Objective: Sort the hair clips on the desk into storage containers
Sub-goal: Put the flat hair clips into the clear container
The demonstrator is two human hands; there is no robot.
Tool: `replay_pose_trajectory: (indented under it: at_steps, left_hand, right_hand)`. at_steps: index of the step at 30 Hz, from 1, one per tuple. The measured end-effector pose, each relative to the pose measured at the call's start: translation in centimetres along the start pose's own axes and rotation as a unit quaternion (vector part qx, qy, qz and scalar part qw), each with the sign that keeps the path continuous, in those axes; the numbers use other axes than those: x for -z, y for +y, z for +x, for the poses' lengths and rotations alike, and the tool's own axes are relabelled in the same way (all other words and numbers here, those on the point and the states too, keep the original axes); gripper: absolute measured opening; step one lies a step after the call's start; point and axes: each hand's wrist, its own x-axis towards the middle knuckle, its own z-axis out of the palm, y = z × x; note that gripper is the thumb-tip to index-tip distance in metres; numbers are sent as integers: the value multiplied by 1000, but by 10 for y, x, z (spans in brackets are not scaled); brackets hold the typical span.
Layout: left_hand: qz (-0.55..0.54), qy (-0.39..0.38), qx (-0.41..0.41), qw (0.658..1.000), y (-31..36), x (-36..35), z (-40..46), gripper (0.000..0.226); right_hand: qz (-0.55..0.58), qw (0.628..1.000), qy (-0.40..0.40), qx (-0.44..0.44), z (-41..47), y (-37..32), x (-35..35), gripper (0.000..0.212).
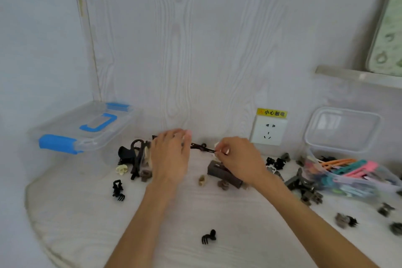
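1. A home setting, likely a bedroom corner, is suggested by pale wood-grain walls [195, 50] and a rounded white surface [87, 213].
2. A wall socket [268, 130] with a yellow warning sticker [272, 113] is seen.
3. Hair clips [134, 159] and clear plastic storage boxes [84, 128] are scattered about.
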Motion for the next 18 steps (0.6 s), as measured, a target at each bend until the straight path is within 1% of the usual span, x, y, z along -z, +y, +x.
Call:
replay_pose_trajectory:
  at_steps: [2, 3, 4, 6, 9, 11, 13, 15, 18]
  left_hand:
    - [-117, -58, -41, 991, 28, 1, -10, 50]
    - [-162, -97, -50, 981, 43, -1, -15, 49]
    - [-187, -125, -58, 973, 53, -3, -18, 43]
    - [-210, -144, -85, 963, 70, -7, -23, 30]
    - [-262, -178, -126, 940, 102, -14, -29, 24]
    - [-283, -220, -133, 924, 123, -25, -32, 22]
    - [-292, -244, -129, 916, 146, -44, -31, 22]
    - [-271, -252, -125, 921, 167, -60, -29, 21]
    - [-244, -247, -149, 926, 210, -85, -30, 21]
  right_hand:
    - [42, 999, 22, -7, -18, 23, 22, 6]
    - [56, 998, 39, -8, -27, 36, 33, 4]
    - [68, 996, 59, -6, -35, 48, 41, 5]
    - [84, 991, 99, -4, -48, 67, 52, 10]
    - [101, 982, 160, 6, -68, 94, 72, 12]
    - [99, 974, 202, 5, -80, 114, 81, 13]
    - [73, 969, 237, -11, -90, 137, 89, 13]
    - [8, 963, 267, -20, -96, 160, 94, 12]
    - [-62, 952, 294, -62, -105, 196, 104, 14]
